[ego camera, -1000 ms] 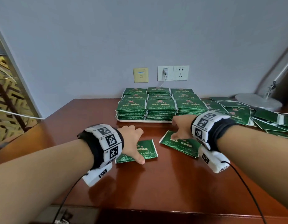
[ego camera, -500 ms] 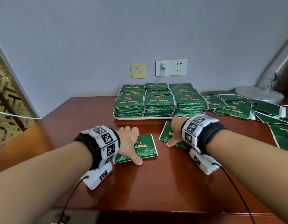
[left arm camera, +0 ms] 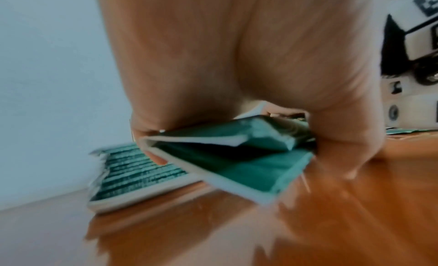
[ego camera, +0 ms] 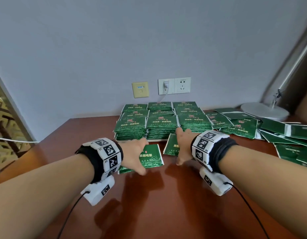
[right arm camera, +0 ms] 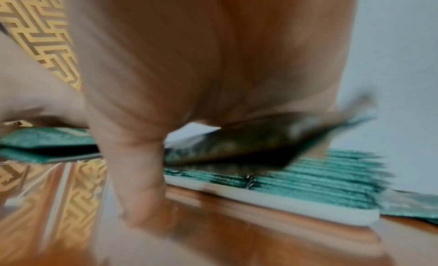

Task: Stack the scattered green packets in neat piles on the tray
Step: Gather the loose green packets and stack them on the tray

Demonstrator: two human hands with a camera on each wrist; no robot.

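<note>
Both hands are lifting: our left hand (ego camera: pixel 134 156) pinches two green packets (ego camera: pixel 150 159), our right hand (ego camera: pixel 183 146) pinches another packet (ego camera: pixel 171 146), just before the tray (right arm camera: pixel 296 208). Slick foil could slide apart, or nudge the piles (ego camera: pixel 162 125). Glossy brown tabletop (ego camera: pixel 157 204), grey wall, sockets (ego camera: pixel 174 85).

Open table (ego camera: pixel 149 204) before hands, stacked tray (ego camera: pixel 156 140) ahead, loose packets (ego camera: pixel 287 135) right

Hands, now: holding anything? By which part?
The left hand grips a small stack of flat green foil packets by its left edge. The right hand pinches one green foil packet at its right edge.
</note>
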